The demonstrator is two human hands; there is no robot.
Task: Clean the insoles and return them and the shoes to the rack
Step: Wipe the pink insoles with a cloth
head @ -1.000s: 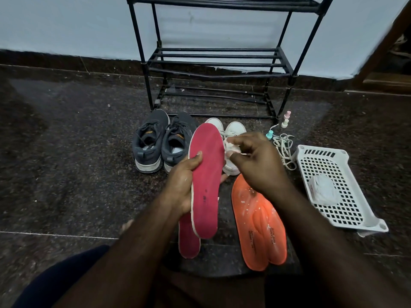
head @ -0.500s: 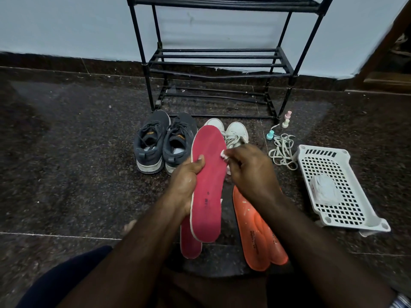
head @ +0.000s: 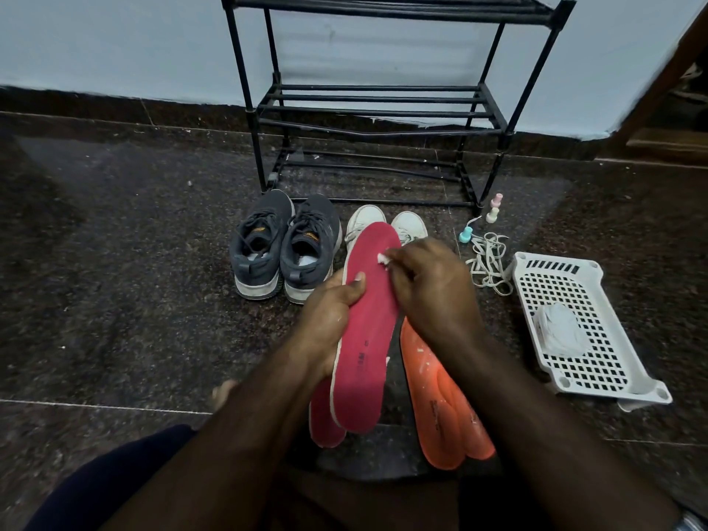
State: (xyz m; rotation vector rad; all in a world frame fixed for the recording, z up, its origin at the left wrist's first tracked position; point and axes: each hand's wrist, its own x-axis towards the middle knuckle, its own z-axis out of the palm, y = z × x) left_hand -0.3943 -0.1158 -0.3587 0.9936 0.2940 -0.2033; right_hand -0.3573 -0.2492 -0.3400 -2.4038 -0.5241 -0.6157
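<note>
Left hand (head: 332, 320) grips the long pink foam insole (head: 364, 331) at its left edge, thumb curled over the top face, holding it tilted up off the floor, toe end pointing away. Right hand (head: 429, 289) pinches a small white wad of tissue or cloth (head: 383, 259) at the fingertips and presses it on the insole's toe area, just ahead of the left thumb. Judged step: wiping this insole, mid-clean.

Under the left hand, a second pink foam insole (head: 323, 419) lies flat on the dark speckled stone floor (head: 115, 300), mostly hidden by the held one. Below and right of the right wrist, two orange moulded insoles (head: 440, 408) lie overlapped on the floor, white specks on them; can't tell if cleaned.

Beyond the left hand: pair of dark grey lace-up trainers (head: 283, 247). Beyond the fingertips: pair of white canvas sneakers (head: 387, 224), partly hidden. Right of the right hand: loose white laces (head: 488, 262), three small pastel bottles (head: 492, 214), white perforated plastic basket (head: 597, 339) with a crumpled white wad (head: 557, 331) inside.

Farthest: black metal tube shoe rack (head: 383, 109) at the wall, no shoes on it.

Progress, as judged: early to middle. All four insoles out, none refitted, no shoes racked. Left: finish wiping, refit, rack both pairs.
</note>
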